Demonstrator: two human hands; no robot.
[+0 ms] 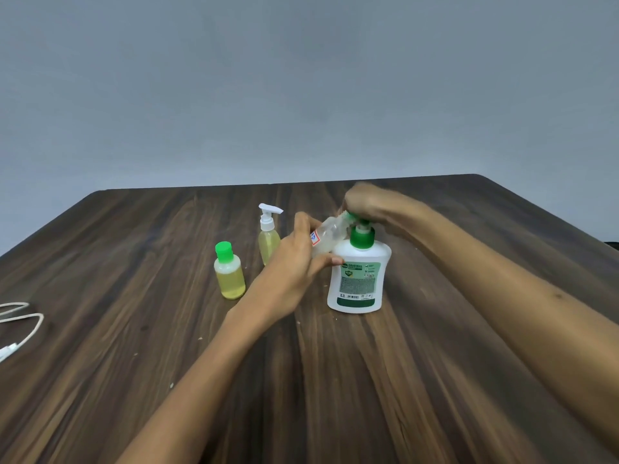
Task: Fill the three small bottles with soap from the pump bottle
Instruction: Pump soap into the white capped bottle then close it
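Observation:
A white pump bottle (358, 279) with a green pump head stands upright on the dark wooden table (335, 380). My right hand (363, 204) lies on top of its pump head, blurred. My left hand (298, 259) holds a small clear bottle (330, 234), tilted, with its mouth up at the pump's nozzle. Left of them stand two small bottles of yellow soap: one with a green cap (228, 271) and one with a white spray top (268, 236).
A white cable (23, 324) lies at the table's left edge. A plain grey wall rises behind the table's far edge.

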